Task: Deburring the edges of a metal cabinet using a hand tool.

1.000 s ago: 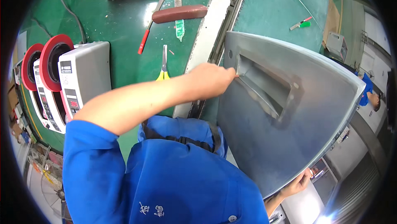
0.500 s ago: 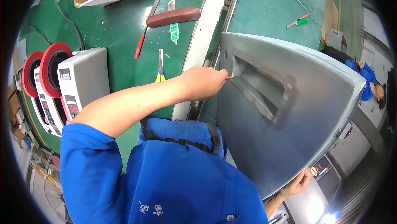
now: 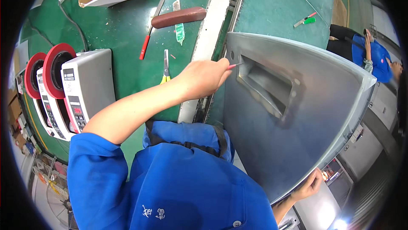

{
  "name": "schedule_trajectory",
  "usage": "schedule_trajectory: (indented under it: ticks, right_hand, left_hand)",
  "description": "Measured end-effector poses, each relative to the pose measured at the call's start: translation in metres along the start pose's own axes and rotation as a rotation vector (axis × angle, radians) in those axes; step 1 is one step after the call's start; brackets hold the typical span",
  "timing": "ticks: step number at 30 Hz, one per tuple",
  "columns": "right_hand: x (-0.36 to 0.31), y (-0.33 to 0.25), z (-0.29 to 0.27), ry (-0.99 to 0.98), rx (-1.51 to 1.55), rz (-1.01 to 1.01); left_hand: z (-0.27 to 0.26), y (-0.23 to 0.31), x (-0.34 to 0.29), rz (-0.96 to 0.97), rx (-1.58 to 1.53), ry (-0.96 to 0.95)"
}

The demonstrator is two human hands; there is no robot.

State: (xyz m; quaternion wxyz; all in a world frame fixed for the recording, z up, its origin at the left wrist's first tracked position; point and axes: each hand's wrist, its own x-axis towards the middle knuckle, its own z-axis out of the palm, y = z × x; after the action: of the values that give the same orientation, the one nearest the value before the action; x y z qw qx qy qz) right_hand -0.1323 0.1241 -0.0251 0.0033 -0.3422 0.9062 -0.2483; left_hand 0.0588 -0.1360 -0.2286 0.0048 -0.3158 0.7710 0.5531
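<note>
A large grey metal panel (image 3: 263, 145) stands tilted at my right, with an elongated recess (image 3: 272, 86) near its upper left. My left hand (image 3: 204, 77) pinches a thin pink-red pointed tool (image 3: 232, 66); its exact kind is too small to tell. The tip points at the recess's upper left corner, but whether it touches the metal cannot be made out. Down at the panel's lower right edge, my right hand (image 3: 310, 185) is closed round the rim, fingers curled on the outer side. Part of that hand is hidden by the panel.
On the green table (image 3: 127, 30) lie a red-handled file (image 3: 146, 43), a brown bar (image 3: 178, 17), a green strip (image 3: 179, 33) and yellow-handled scissors (image 3: 165, 68). White machines (image 3: 91, 85) with red reels stand left. Beyond the panel, a person in blue (image 3: 376, 55) is at right.
My left hand has shifted slightly up, carrying the tool tip from the recess's left edge toward its upper corner. My right hand stays on the rim. The person at far right has moved.
</note>
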Motion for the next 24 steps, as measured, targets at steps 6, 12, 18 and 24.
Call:
schedule_trajectory:
  ticks: [6,12,18,24]
  right_hand:
    - [0.002,0.004,-0.002,-0.013,0.033,-0.012]
    - [0.000,0.002,0.000,0.013,0.043,-0.006]
    - [-0.002,0.004,-0.003,0.008,0.083,-0.051]
    - [-0.001,0.002,0.001,0.050,0.072,-0.080]
  left_hand:
    - [0.013,-0.001,0.011,0.014,-0.211,0.024]
    - [0.015,0.008,0.016,0.038,-0.024,0.061]
    - [0.008,-0.002,0.012,0.017,0.142,0.259]
    - [0.013,-0.004,-0.005,0.066,0.134,0.351]
